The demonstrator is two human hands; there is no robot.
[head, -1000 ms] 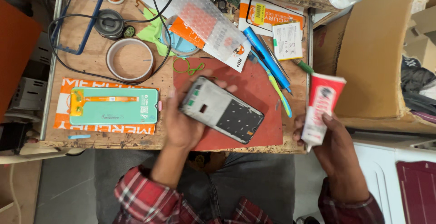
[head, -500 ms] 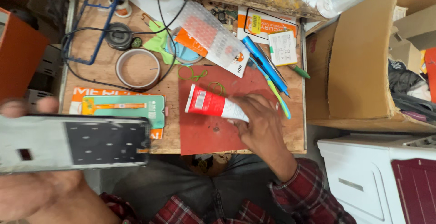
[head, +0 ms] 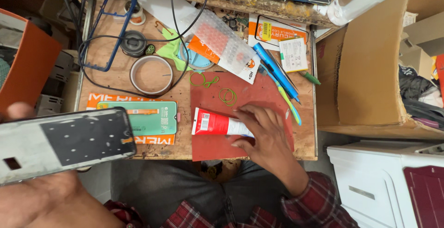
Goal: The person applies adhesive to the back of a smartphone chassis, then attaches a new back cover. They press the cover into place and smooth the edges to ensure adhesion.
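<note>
I see phone frame (head: 64, 142) in left hand (head: 41, 200): dull grey metal, matt black patch. Tube (head: 217, 125) under right hand (head: 263, 133): glossy red-white plastic. Mat (head: 252, 96): matt dark-red rubber. Surface (head: 111, 78): bare wood, rough, scuffed. Box (head: 370, 61): plain brown cardboard. My sleeve (head: 319, 200): soft plaid cloth.

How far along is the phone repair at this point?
Done: the phone frame is stripped, with no screen fitted. In hand: the left hand holds the frame up near the camera, while the right hand rests on the red and white tube lying on the red mat. Left: the green-backed replacement screen lies unfitted on the bench.
</note>
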